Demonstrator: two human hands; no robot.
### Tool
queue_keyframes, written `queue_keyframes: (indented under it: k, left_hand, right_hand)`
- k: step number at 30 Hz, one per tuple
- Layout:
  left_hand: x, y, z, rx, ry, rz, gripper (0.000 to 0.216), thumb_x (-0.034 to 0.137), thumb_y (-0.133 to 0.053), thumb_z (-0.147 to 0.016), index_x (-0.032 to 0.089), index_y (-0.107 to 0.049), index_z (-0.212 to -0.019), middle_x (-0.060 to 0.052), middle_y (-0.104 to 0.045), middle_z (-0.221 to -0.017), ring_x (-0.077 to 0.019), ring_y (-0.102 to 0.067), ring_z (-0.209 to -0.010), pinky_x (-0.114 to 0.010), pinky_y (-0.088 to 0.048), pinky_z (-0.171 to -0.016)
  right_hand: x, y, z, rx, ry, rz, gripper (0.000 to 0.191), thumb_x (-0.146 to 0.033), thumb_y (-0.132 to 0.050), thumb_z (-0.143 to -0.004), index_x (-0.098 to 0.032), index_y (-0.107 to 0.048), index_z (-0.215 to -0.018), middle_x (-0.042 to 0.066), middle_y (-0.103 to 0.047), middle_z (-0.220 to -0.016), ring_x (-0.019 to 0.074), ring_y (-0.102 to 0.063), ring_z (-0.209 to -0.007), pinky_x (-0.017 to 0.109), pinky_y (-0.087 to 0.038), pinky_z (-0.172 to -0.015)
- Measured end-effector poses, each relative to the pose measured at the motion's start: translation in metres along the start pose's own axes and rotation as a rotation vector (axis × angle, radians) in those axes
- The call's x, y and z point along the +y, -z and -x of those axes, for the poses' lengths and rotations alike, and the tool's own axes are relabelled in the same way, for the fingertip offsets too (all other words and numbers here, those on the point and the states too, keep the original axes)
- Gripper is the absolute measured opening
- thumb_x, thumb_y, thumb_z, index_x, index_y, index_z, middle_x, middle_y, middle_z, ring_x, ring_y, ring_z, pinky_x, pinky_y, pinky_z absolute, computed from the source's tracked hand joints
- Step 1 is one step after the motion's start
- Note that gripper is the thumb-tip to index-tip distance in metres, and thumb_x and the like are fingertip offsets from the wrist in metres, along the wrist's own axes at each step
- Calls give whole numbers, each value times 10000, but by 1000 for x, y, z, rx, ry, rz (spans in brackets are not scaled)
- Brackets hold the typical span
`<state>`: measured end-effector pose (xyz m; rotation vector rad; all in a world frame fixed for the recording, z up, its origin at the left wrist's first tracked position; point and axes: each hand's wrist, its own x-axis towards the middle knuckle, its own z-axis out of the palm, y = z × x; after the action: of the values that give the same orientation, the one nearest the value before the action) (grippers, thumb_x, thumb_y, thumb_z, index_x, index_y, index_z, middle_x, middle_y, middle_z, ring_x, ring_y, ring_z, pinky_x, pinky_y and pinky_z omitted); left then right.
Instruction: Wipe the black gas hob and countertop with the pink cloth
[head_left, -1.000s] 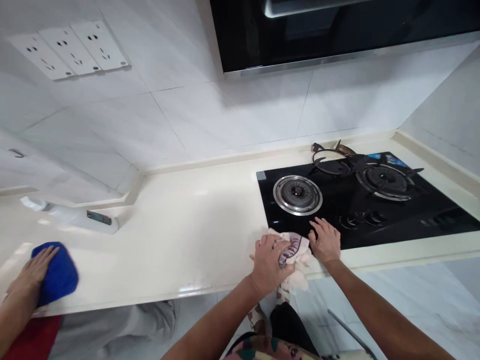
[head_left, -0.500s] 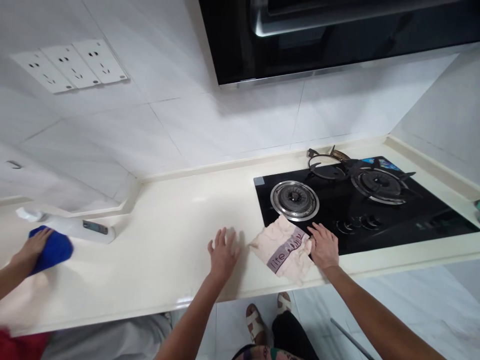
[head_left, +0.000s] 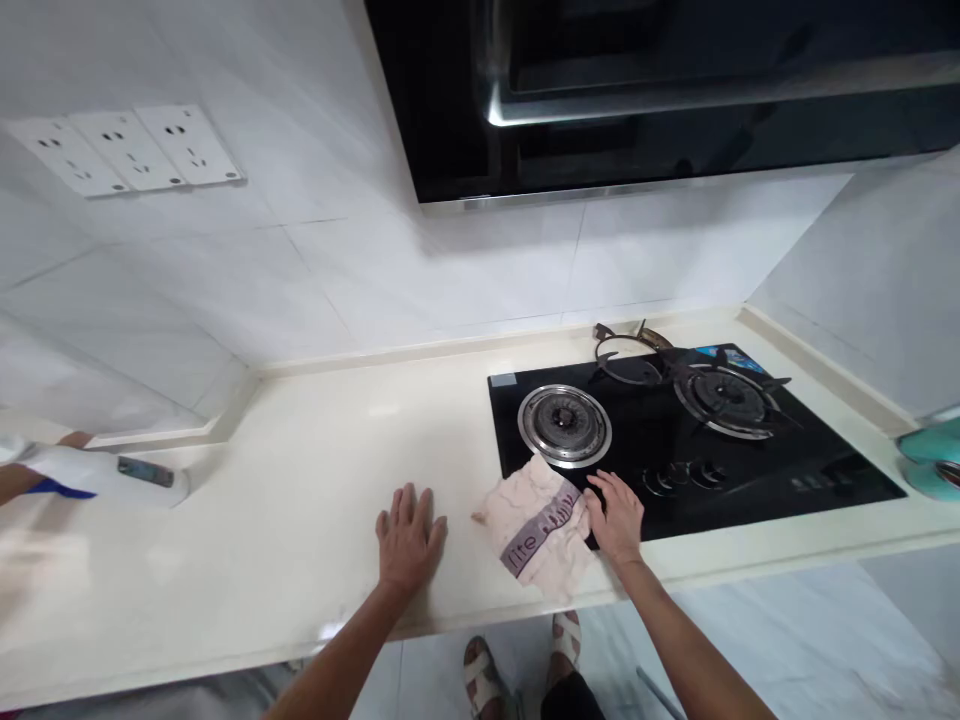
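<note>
My left hand (head_left: 409,545) lies palm down on the pale countertop (head_left: 322,500), fingers spread, holding nothing. To its right, a pale pink cloth (head_left: 514,510) with a purple lettered band is spread partly on the counter and partly over the front left corner of the black gas stove (head_left: 517,380). My right hand (head_left: 619,520) rests at the cloth's right edge on the stove's front, fingers extended and the thumb touching or close to the cloth. The left burner (head_left: 565,422) has no pan support on it and sits just behind the cloth.
A removed pan support (head_left: 634,362) lies at the stove's back. The right burner (head_left: 724,395) has its support on. At far left, another person's arm (head_left: 13,484) reaches by a white spray bottle (head_left: 97,470) and blue cloth (head_left: 64,489). A range hood (head_left: 637,150) overhangs the stove.
My left hand has come down flat onto the counter. My right hand stays by the pink cloth. The other person's hand and blue cloth have moved behind the bottle. The view has shifted slightly.
</note>
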<state>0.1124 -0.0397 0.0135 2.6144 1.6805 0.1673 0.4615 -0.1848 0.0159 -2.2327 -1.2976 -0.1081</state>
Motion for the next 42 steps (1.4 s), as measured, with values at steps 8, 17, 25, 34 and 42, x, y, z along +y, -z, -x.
queue_keyframes:
  k: [8,17,25,34,42]
  left_hand:
    - [-9,-8,-3,42,0,-65,560,441,-466,-1014,207,-551,-1516,-160,-386,-1668,-344,-326,-1552,-571,-263,-1213]
    - [-16,-14,-4,125,-42,-112,552,447,-391,-1023,193,-603,-1464,-168,-459,-1622,-343,-389,-1512,-558,-309,-1174]
    - [-21,-20,-4,163,-37,-102,580,483,-360,-1013,206,-610,-1458,-150,-481,-1609,-330,-397,-1506,-548,-303,-1179]
    - [-26,-22,-5,151,-27,-87,575,498,-382,-1003,229,-607,-1459,-130,-478,-1615,-323,-393,-1512,-529,-300,-1187]
    - [-21,-15,-6,116,-10,-79,581,497,-370,-999,226,-601,-1458,-137,-482,-1610,-313,-380,-1519,-523,-294,-1187]
  right_hand:
    - [-121,-2,20,-454,468,-182,517,-486,-668,-893,-358,-620,-1392,24,-558,-1512,317,-312,-1503,536,-144,-1246]
    - [-18,18,-7,-461,164,-44,475,-527,-660,-900,-419,-649,-1363,21,-335,-1692,411,-164,-1569,706,-91,-1206]
    - [42,26,-91,-279,-84,224,417,-349,-380,-1030,-337,-681,-1319,38,-371,-1662,348,-353,-1465,543,-361,-1111]
    - [103,27,-190,-458,-25,275,402,-364,-438,-1013,-397,-637,-1361,-9,-390,-1660,311,-407,-1417,567,-361,-1123]
    - [189,66,-189,-533,16,312,469,-354,-515,-976,-468,-604,-1422,-37,-285,-1718,342,-337,-1486,586,-367,-1128]
